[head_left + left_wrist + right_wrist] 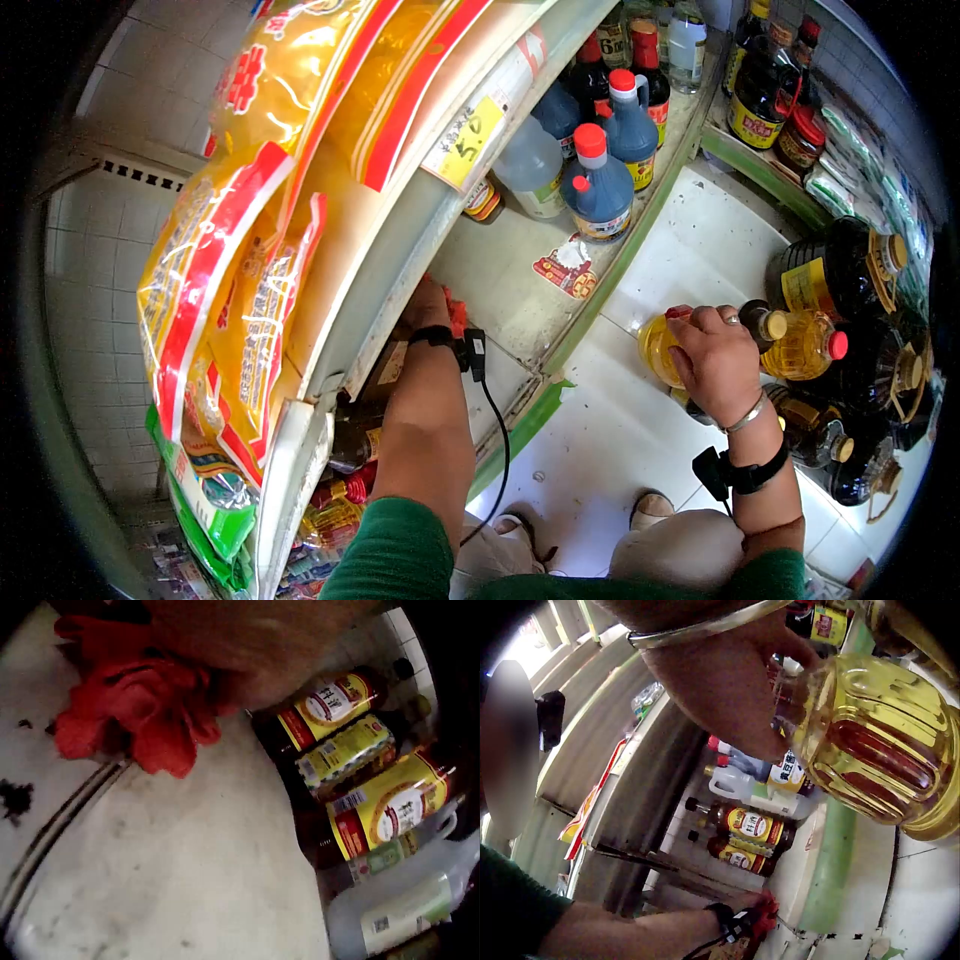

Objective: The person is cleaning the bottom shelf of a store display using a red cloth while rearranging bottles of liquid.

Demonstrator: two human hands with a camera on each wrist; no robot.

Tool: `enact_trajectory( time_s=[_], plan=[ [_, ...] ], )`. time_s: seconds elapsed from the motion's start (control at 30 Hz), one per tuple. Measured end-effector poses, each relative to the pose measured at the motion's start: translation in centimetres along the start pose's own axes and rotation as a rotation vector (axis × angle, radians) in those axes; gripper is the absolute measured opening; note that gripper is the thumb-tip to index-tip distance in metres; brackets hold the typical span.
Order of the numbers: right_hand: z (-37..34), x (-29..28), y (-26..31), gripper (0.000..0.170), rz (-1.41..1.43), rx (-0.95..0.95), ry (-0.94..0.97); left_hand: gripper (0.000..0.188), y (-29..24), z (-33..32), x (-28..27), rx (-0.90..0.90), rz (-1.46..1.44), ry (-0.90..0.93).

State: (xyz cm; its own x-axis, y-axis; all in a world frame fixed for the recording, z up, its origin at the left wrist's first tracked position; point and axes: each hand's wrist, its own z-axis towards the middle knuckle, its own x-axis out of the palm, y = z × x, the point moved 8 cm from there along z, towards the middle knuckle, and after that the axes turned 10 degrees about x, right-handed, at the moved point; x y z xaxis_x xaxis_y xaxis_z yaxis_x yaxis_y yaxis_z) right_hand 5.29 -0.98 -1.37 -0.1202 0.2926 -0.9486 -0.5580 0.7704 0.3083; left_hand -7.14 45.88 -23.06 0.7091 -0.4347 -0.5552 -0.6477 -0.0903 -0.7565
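Note:
A crumpled red cloth [142, 705] is bunched at my left hand [255, 645] on the stained white shelf board [202, 847]; its fingers are hidden. Beside it stand dark bottles with yellow labels [409, 810] and a whitish jug [405, 907]. In the head view, that left hand [428, 305] reaches under the upper shelf. Out over the floor side, my right hand [718, 360] grips a clear bottle of yellow oil [657, 350] around its neck. The right wrist view shows this oil bottle [889, 742] tilted, its ribbed body free of the fingers.
Bagged yellow goods [230, 300] hang over the upper shelf edge [400, 230]. Blue-grey jugs with red caps [600, 195] stand farther along the lower shelf. Several oil and dark sauce bottles [815, 345] crowd the right side, close to my right hand.

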Motion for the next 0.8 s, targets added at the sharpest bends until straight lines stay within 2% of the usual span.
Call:
enact_trajectory(
  time_s=[0.03,0.13,0.17,0.3,0.37,0.5,0.57,0.6,0.63,0.7,0.73,0.8],
  plan=[
    [0.0,-0.1,0.1,0.028,0.005,-0.006,-0.007,0.028,0.4,0.0,0.3,-0.004,0.006,0.001],
    [0.3,-0.2,0.5,0.029,0.030,-0.013,-0.026,0.024,-7.5,-4.0,1.1,1.165,0.825,-0.477],
    [0.4,-0.2,0.3,0.029,0.040,-0.003,-0.034,0.024,-7.5,-4.0,2.1,1.212,0.872,-0.451],
    [0.1,-0.1,-0.1,0.030,0.018,-0.007,-0.044,0.023,-7.1,3.8,0.9,0.819,0.735,-0.094],
    [0.1,-0.4,0.2,0.030,0.045,-0.055,-0.078,0.023,-7.4,6.8,0.1,0.749,0.671,-0.032],
    [0.2,-0.1,0.1,0.029,0.001,-0.046,-0.020,0.022,-6.9,10.9,0.0,0.666,0.442,0.086],
    [0.3,-0.1,0.2,0.029,-0.007,-0.054,-0.017,0.022,-5.8,13.1,0.7,0.631,0.232,0.208],
    [0.2,-0.1,0.2,0.029,-0.002,-0.061,-0.015,0.021,-5.2,13.4,1.6,0.577,0.032,0.328],
    [0.1,-0.1,0.2,0.029,-0.006,-0.063,-0.011,0.021,-5.0,13.8,1.9,0.572,0.029,0.329],
    [0.1,-0.2,0.4,0.029,-0.011,-0.077,-0.015,0.022,-6.2,11.6,2.1,0.349,-0.357,0.357],
    [0.2,-0.2,0.5,0.029,-0.009,-0.080,-0.017,0.022,-6.5,10.7,1.8,0.308,-0.432,0.342],
    [0.2,-0.1,0.6,0.028,-0.027,-0.085,-0.022,0.022,-7.0,8.5,0.7,0.342,-0.399,0.277]
  ],
)
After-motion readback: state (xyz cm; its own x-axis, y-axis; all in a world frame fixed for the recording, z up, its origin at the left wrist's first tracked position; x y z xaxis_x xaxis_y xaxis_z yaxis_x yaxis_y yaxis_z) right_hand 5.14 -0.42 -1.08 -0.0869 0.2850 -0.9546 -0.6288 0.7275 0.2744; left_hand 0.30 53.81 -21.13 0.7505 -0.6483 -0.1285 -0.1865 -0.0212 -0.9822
